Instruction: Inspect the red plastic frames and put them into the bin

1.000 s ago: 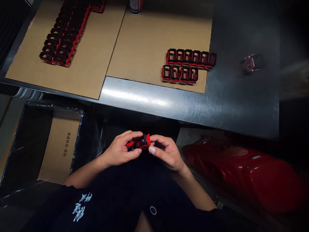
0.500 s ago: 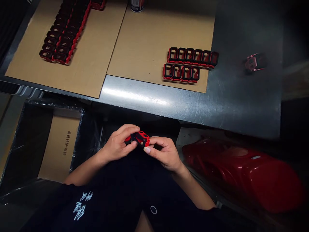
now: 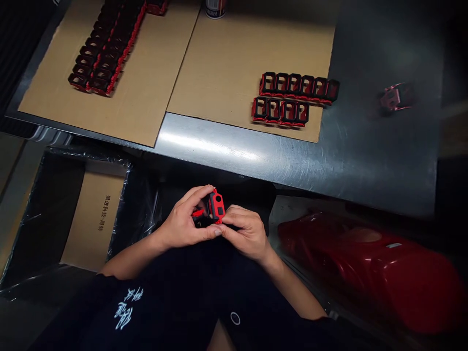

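Between my two hands, in front of my body and below the table edge, is a red and black plastic frame [image 3: 218,205] with a round hole and a square hole in its red face. My left hand [image 3: 186,219] curls around its left side, thumb below and fingers above. At its lower right corner, my right hand [image 3: 246,229] pinches the red edge between thumb and bent fingers. Similar frames stand in two short rows [image 3: 288,99] on the cardboard [image 3: 219,63]. Part of the held piece is hidden by my left fingers.
More frames form a long double row [image 3: 106,58] on the left cardboard sheet [image 3: 142,102]. A single frame [image 3: 397,97] lies on the metal table [image 3: 383,156]. A can [image 3: 215,7] stands at the back. Below are a plastic-lined box [image 3: 126,195] and a large glossy red object [image 3: 365,263].
The frame in my hands has been turned, so its red face with the holes now shows upright. The view has shifted slightly, moving the table things rightward.
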Demonstrator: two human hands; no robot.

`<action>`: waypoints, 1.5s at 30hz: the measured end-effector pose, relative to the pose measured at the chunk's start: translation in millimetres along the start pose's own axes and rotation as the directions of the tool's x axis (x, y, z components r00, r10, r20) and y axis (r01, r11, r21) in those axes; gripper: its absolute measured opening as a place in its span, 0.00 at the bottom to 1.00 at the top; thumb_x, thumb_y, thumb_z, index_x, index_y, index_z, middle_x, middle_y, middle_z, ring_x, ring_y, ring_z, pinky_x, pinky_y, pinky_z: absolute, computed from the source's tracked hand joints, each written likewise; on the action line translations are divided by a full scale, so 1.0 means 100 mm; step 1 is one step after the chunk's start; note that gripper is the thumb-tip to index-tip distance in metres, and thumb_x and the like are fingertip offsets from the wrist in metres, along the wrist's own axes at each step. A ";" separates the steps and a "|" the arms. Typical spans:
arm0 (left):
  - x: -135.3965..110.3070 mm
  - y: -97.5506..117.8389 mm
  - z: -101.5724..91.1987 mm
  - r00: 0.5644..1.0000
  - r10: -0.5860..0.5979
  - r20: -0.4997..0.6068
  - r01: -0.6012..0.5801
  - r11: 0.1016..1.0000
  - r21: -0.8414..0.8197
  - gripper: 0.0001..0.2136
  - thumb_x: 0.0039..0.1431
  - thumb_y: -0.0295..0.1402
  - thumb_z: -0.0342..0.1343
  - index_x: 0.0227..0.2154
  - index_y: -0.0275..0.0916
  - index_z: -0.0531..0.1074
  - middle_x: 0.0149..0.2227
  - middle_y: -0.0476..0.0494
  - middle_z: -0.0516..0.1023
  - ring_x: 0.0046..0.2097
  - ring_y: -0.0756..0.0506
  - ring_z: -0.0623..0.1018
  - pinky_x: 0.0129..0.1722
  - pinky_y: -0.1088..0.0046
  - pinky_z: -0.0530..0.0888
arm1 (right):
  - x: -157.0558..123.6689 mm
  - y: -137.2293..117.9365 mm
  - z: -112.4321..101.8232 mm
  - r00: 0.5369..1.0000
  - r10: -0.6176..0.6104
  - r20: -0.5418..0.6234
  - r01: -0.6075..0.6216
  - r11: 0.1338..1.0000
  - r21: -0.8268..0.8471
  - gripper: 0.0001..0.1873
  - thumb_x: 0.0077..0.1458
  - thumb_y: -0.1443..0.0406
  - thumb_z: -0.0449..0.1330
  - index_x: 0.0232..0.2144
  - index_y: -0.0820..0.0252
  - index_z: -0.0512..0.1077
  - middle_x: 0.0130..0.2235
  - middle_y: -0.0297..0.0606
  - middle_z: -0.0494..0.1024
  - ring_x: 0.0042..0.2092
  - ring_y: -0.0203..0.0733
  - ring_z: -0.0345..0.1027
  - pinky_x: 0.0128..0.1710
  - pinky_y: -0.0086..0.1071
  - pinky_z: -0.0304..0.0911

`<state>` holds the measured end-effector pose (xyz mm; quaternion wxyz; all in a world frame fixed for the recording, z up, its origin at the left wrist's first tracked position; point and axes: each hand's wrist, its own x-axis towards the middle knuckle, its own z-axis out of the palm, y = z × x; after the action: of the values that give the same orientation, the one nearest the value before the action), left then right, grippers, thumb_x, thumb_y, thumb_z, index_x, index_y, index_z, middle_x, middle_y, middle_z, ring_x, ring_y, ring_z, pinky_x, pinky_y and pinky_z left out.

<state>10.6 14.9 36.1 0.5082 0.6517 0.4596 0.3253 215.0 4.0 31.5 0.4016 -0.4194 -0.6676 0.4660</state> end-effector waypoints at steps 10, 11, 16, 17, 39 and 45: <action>0.04 0.00 0.00 0.939 0.344 -0.032 -0.337 0.932 0.131 0.41 0.51 0.32 0.70 0.67 0.46 0.59 0.62 0.31 0.71 0.62 0.34 0.74 0.57 0.53 0.77 | 0.02 -0.01 0.04 0.993 -0.117 0.008 0.117 0.990 -0.074 0.08 0.61 0.67 0.63 0.31 0.53 0.82 0.27 0.37 0.82 0.27 0.41 0.71 0.30 0.37 0.68; 0.04 0.00 0.00 0.931 0.362 -0.038 -0.355 0.926 0.130 0.41 0.51 0.32 0.70 0.67 0.46 0.59 0.62 0.31 0.71 0.62 0.35 0.74 0.57 0.53 0.77 | 0.02 -0.01 0.04 0.994 -0.110 0.011 0.111 0.991 -0.072 0.08 0.61 0.67 0.63 0.31 0.53 0.82 0.27 0.37 0.81 0.27 0.41 0.71 0.30 0.37 0.68; 0.04 -0.02 0.01 0.918 0.392 -0.065 -0.386 0.918 0.095 0.40 0.50 0.32 0.71 0.66 0.44 0.61 0.61 0.30 0.73 0.60 0.34 0.76 0.57 0.52 0.77 | -0.01 -0.03 -0.02 0.999 0.000 0.037 -0.003 0.996 0.085 0.09 0.57 0.70 0.62 0.37 0.55 0.81 0.28 0.37 0.80 0.29 0.40 0.72 0.31 0.35 0.68; 0.04 -0.03 0.02 0.917 0.393 -0.063 -0.387 0.918 0.089 0.40 0.50 0.32 0.71 0.66 0.44 0.61 0.61 0.30 0.73 0.60 0.35 0.76 0.57 0.53 0.77 | -0.02 -0.04 -0.04 0.999 0.029 0.041 -0.034 0.990 0.137 0.11 0.57 0.70 0.61 0.40 0.56 0.81 0.29 0.37 0.80 0.30 0.40 0.73 0.32 0.35 0.69; 0.04 -0.06 0.05 0.817 0.570 0.092 -0.546 0.711 0.443 0.47 0.59 0.28 0.61 0.73 0.31 0.36 0.58 0.21 0.75 0.58 0.37 0.79 0.48 0.59 0.83 | 0.03 -0.07 0.02 0.942 0.331 -0.064 -0.283 0.879 0.382 0.16 0.49 0.60 0.74 0.39 0.55 0.77 0.34 0.34 0.82 0.33 0.39 0.76 0.34 0.32 0.73; 0.07 -0.08 0.04 0.749 0.651 0.123 -0.604 0.596 0.530 0.48 0.61 0.28 0.61 0.73 0.34 0.32 0.55 0.21 0.77 0.44 0.41 0.85 0.36 0.65 0.83 | 0.02 -0.09 0.04 0.957 0.278 -0.081 -0.242 0.922 0.303 0.08 0.52 0.66 0.70 0.34 0.55 0.75 0.33 0.33 0.79 0.31 0.37 0.73 0.32 0.31 0.72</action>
<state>14.8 20.2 26.9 0.1372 0.8720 0.2934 0.3671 208.6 2.9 39.6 0.4333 -0.4687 -0.5047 0.5813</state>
